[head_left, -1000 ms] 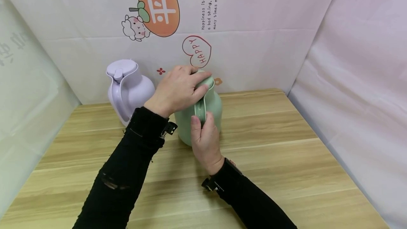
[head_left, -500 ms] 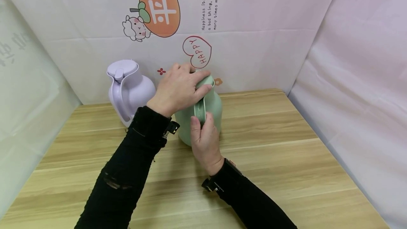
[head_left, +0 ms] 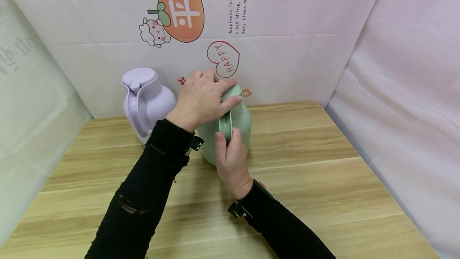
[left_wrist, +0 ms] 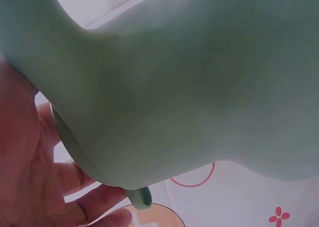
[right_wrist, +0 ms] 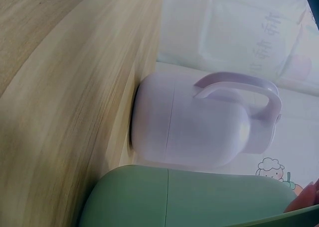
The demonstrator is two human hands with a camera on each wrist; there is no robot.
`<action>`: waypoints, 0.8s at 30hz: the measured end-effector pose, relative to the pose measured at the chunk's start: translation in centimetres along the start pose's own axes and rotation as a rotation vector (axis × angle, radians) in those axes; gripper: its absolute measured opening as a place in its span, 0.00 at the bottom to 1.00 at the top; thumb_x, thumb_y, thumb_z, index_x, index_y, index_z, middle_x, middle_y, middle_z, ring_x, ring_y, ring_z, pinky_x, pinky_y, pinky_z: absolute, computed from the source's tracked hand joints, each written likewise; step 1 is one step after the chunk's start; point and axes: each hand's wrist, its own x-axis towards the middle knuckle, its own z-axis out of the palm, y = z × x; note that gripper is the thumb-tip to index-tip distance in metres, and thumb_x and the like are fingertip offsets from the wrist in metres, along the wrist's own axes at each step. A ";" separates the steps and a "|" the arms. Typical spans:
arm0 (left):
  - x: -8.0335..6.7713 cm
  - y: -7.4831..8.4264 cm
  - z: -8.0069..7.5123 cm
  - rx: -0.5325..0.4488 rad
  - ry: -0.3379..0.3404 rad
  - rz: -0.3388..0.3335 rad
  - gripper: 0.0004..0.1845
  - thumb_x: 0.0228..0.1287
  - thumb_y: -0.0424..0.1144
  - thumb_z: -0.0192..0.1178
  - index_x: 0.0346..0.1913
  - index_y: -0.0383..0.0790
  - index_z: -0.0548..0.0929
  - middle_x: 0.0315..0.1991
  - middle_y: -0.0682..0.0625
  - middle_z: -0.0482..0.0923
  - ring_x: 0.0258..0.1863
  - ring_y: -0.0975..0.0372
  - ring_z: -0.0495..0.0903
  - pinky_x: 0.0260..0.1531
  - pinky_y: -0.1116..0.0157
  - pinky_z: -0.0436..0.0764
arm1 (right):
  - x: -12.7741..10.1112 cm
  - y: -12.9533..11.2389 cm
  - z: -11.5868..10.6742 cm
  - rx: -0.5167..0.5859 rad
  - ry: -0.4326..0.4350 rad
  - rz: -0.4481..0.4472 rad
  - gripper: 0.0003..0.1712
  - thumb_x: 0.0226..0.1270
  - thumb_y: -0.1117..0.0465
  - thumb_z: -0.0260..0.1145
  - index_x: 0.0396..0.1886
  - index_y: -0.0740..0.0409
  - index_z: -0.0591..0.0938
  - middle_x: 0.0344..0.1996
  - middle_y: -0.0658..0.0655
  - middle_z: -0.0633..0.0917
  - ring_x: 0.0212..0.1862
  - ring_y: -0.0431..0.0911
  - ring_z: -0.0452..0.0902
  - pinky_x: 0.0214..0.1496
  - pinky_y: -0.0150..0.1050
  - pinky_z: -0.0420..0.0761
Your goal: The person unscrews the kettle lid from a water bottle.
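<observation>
A green thermos jug stands on the table in the head view. My left hand lies over its top and grips the lid, thumb on the near side. Below that, my right hand holds the lower part of the jug's handle, with the thumb along its left side. The left wrist view shows the fingers curled at the jug's top edge, beside a small green loop. The right wrist view shows the jug's side.
A lilac thermos jug stands at the back left, its handle facing forward. The wood-grain table has printed white cloth behind it and at both sides.
My left hand has shifted slightly up, and its thumb lies a little farther right over the lid. The right hand and both jugs stay in place.
</observation>
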 end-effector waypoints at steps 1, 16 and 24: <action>0.0 0.0 0.0 0.005 0.002 -0.001 0.29 0.75 0.68 0.49 0.71 0.61 0.79 0.52 0.43 0.80 0.49 0.48 0.75 0.51 0.53 0.73 | 0.0 0.0 0.0 -0.002 0.001 0.000 0.28 0.87 0.45 0.47 0.54 0.69 0.71 0.23 0.52 0.72 0.25 0.45 0.70 0.28 0.38 0.74; -0.1 0.2 -0.2 0.019 -0.023 -0.034 0.31 0.74 0.72 0.47 0.70 0.63 0.79 0.46 0.43 0.76 0.43 0.49 0.71 0.43 0.52 0.74 | -0.1 -0.1 -0.1 0.000 0.000 0.005 0.26 0.87 0.46 0.48 0.54 0.68 0.71 0.23 0.51 0.70 0.24 0.44 0.68 0.26 0.37 0.72; 0.0 0.2 -0.2 -0.107 -0.066 -0.060 0.33 0.75 0.70 0.49 0.74 0.59 0.75 0.53 0.41 0.73 0.49 0.54 0.73 0.37 0.51 0.80 | -0.1 -0.1 -0.1 0.001 -0.002 0.011 0.25 0.87 0.47 0.48 0.54 0.68 0.71 0.23 0.50 0.70 0.25 0.43 0.68 0.27 0.37 0.72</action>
